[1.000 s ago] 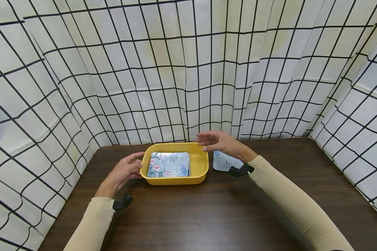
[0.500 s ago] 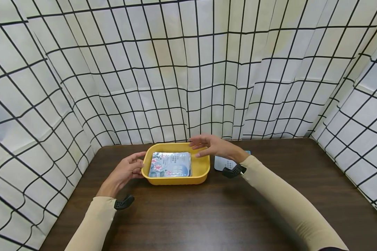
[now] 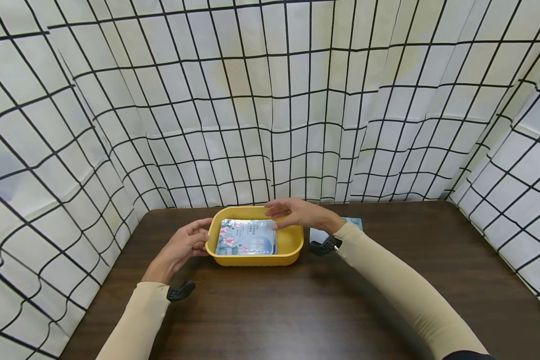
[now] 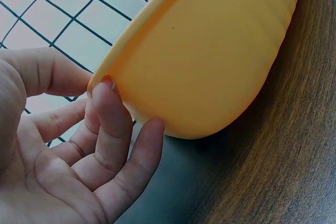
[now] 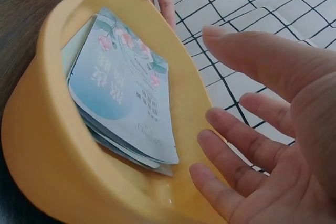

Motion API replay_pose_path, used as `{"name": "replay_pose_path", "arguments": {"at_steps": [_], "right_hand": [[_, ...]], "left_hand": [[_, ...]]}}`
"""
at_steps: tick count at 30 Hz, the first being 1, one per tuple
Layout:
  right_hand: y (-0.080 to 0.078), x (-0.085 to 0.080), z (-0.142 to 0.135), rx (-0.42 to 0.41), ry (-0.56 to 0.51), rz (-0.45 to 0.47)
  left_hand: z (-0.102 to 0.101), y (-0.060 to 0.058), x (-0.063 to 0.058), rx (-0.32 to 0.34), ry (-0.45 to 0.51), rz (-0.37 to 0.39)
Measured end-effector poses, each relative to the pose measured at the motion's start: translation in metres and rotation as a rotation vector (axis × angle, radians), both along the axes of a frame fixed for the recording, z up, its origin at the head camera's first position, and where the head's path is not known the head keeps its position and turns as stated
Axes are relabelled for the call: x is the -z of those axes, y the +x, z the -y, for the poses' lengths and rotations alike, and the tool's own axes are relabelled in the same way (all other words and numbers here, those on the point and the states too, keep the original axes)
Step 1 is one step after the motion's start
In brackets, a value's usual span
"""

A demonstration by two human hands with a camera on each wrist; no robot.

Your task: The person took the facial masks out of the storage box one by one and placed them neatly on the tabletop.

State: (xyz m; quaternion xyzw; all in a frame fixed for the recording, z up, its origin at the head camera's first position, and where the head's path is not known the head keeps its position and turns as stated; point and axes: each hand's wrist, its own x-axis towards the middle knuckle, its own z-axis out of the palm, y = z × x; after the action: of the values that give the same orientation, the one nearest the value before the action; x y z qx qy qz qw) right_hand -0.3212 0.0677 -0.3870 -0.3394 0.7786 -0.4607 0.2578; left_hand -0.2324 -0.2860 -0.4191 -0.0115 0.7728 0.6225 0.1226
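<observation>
A yellow plastic basin (image 3: 255,260) stands near the back edge of the table. My left hand (image 3: 183,246) pinches its left end, thumb over the rim and fingers against the outer wall, as the left wrist view shows. Inside lies a stack of flat sachets (image 3: 246,237), pale blue with pink flowers, toward the basin's left side. Over the basin's right half hovers my right hand (image 3: 297,214), fingers spread and holding nothing; its fingertips overlap the stack's right edge in the head view. In the right wrist view the sachets (image 5: 123,85) fan slightly at their lower edges.
Another pale blue sachet (image 3: 353,223) lies on the dark wood table (image 3: 270,310) right of the basin, partly hidden by my right wrist. A white curtain with black grid lines (image 3: 270,110) encloses the table at the back and both sides.
My right hand has moved left from the basin's right rim to over its inside, near the stack. My left hand stays at the left rim. The whole head view has shifted slightly.
</observation>
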Motion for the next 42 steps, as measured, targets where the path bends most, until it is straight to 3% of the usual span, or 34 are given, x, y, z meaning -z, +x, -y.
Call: {"name": "replay_pose_path", "arguments": {"at_steps": [22,42], "right_hand": [[-0.002,0.009,0.026,0.029,0.030,0.041],[0.000,0.018,0.037,0.089,-0.043,0.078]], "left_hand": [[-0.002,-0.001,0.000,-0.015,-0.014,0.012],[-0.002,0.000,-0.001,-0.016,-0.020,0.010]]}}
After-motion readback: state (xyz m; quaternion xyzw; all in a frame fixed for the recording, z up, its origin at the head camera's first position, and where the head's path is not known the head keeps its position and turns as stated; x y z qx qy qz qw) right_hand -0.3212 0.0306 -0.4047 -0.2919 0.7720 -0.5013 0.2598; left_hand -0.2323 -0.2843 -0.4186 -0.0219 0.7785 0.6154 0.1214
